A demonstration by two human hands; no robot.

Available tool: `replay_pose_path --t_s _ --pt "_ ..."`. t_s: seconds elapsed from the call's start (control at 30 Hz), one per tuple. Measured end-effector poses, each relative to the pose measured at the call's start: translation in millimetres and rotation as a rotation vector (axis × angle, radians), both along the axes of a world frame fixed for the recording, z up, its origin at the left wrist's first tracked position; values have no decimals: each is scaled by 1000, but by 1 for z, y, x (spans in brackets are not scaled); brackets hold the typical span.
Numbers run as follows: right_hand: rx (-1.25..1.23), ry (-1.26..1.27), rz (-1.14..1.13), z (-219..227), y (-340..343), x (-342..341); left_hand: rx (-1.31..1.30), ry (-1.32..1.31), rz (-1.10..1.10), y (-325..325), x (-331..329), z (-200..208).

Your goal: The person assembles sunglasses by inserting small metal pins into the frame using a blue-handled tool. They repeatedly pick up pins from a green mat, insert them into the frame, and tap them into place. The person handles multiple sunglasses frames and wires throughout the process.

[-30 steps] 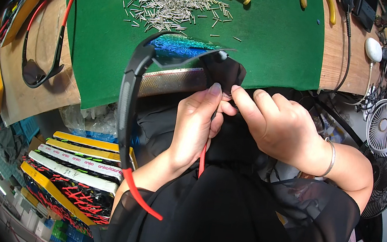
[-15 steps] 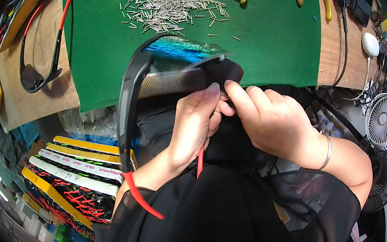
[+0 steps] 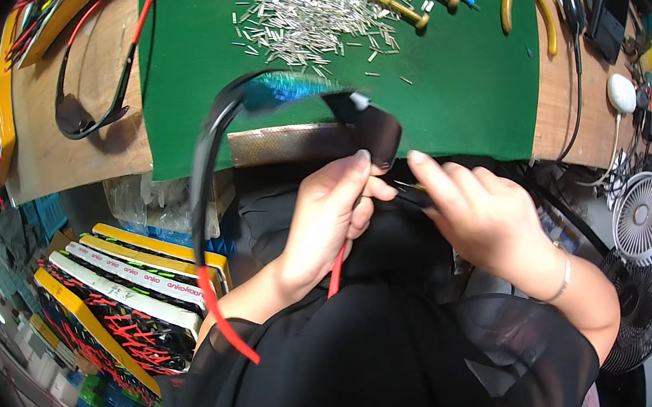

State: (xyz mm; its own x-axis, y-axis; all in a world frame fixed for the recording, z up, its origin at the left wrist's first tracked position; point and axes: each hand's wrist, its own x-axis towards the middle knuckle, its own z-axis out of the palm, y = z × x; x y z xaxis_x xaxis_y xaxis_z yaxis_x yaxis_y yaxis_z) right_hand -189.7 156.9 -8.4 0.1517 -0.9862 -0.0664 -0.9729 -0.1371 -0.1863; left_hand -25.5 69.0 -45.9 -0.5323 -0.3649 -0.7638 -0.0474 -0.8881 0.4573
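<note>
Bench [image 3: 471, 83], boxed eyewear [image 3: 139, 337], sunglasses [image 3: 283, 92] in hand [image 3: 332, 204]

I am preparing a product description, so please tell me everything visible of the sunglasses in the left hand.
The sunglasses have a black, plastic-looking frame with red temple tips. One lens reflects blue-green; the other looks dark. The left hand grips them at one side, hiding part of that temple. Slightly blurred, they are held in the air near the edge of the green mat, both temples extending toward the person.
</note>
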Motion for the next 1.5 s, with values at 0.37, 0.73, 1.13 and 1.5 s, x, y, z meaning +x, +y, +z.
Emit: replay_pose_path --t_s 0.37,0.73,1.13,1.5 --pt "-231 80 -327 -11 -37 -42 -177 32 -175 -12 7 15" --pt "-175 -810 -78 -2 -62 4 130 160 44 -6 3 -4" --pt "123 -1120 -446 -9 -80 -1 -47 236 -83 -21 -3 10" --pt "41 -629 -123 2 -99 -47 184 153 37 -2 9 -4"
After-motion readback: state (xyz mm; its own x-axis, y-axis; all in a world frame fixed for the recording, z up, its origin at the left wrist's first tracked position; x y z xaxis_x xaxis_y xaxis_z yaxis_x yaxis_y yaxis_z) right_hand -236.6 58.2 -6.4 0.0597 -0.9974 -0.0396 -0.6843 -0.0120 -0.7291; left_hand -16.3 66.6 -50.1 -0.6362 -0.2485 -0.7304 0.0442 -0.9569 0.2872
